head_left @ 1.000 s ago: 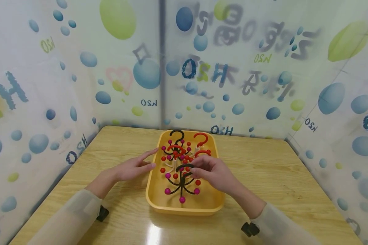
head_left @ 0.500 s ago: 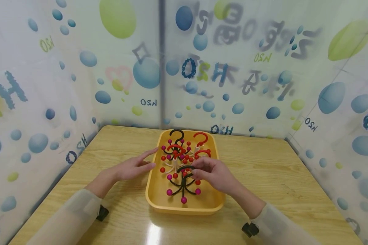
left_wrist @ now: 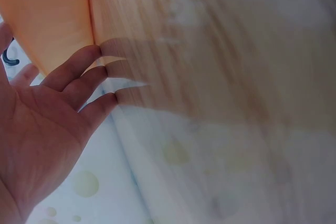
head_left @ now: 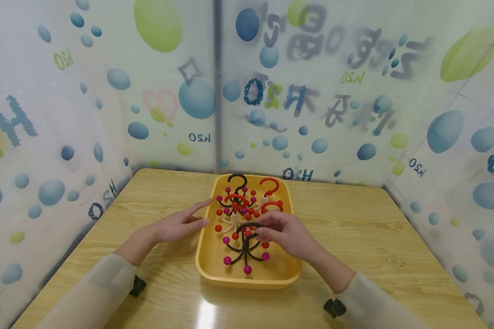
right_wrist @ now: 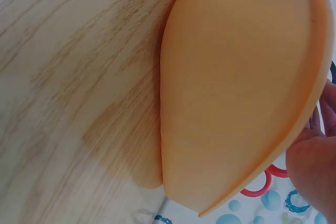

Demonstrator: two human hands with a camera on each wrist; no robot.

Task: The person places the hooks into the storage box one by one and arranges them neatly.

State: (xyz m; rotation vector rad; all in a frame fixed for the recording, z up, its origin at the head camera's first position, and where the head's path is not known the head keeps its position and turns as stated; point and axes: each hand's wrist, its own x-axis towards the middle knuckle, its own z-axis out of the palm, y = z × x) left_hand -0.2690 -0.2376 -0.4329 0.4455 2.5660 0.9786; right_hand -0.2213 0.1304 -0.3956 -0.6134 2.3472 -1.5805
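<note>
My right hand (head_left: 288,233) pinches the curved top of a black multi-arm hook hanger (head_left: 246,245) at the near end of a yellow plastic tray (head_left: 248,282). Magenta balls tip the hanger's spread arms. In the right wrist view, the tray's outer wall (right_wrist: 231,87) covers much of the work, and only part of the right hand (right_wrist: 313,166) shows past its rim. My left hand (head_left: 177,227) has its fingers extended at the tray's left side. From the left wrist, that hand (left_wrist: 47,124) looks relaxed, holding nothing, fingertips right by the table beside the tray.
Behind the held hanger, the tray holds another black hook hanger (head_left: 237,182) with magenta balls and several hangers with red hooks (head_left: 270,185), pale arms and red balls. The tray stands on a wooden table (head_left: 345,224). A patterned curtain (head_left: 312,151) closes off the back and sides.
The black hanger has shifted and turned slightly in my right hand, its magenta balls changing position. My left hand stays where it was.
</note>
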